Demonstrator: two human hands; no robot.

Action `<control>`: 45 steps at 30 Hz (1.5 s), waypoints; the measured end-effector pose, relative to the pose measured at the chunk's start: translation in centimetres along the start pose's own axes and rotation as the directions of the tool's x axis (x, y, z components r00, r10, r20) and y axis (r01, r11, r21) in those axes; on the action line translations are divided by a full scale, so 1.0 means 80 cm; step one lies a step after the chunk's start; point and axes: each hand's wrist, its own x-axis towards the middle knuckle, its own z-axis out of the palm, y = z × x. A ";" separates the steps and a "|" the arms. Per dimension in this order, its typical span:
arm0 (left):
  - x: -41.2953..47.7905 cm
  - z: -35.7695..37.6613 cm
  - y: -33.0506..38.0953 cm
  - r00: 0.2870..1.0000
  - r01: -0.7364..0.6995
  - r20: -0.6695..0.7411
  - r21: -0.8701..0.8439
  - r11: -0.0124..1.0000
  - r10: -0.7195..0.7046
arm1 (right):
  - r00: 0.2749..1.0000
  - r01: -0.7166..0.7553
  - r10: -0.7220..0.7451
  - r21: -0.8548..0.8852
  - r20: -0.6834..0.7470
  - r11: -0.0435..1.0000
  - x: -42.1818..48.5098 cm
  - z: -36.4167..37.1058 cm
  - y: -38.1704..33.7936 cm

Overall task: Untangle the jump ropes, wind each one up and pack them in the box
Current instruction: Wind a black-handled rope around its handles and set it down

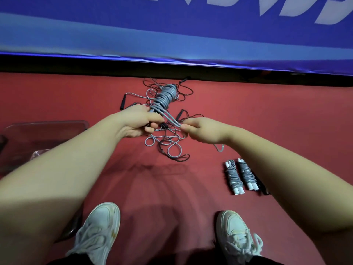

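— Where's the grey corded jump rope [164,98]?
— Wound in a bundle, lower end gripped by the left hand [136,122], slanting away above the tangled grey and black ropes [168,144] on the red floor [267,115].
— The right hand [202,131]?
— Pinching its loose strands just beside the left.

Red floor [267,121], blue banner [114,25] with white letters up top, grey rope coil [164,98] at centre, grey and black tangle [168,142] beneath, grey bundles [232,175] with white handles lower right, white shoes [99,226] at bottom.
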 end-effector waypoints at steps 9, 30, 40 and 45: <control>-0.038 0.022 0.014 0.863 -0.158 0.501 0.161 0.974 0.058 | 0.983 -0.055 -0.018 0.383 0.184 0.922 0.002 0.012 0.021; -0.017 0.007 0.007 0.957 -0.219 0.014 0.692 0.687 0.291 | 0.992 -0.038 0.089 0.460 -0.091 0.887 0.016 0.023 0.014; -0.022 0.012 -0.006 0.984 -0.139 0.136 0.200 0.970 0.113 | 0.924 0.195 0.143 0.760 -0.353 0.619 0.039 0.005 -0.018; -0.018 0.034 -0.008 0.965 -0.263 0.087 0.284 0.922 0.248 | 0.926 0.157 0.099 0.612 -0.364 0.775 0.032 -0.001 -0.033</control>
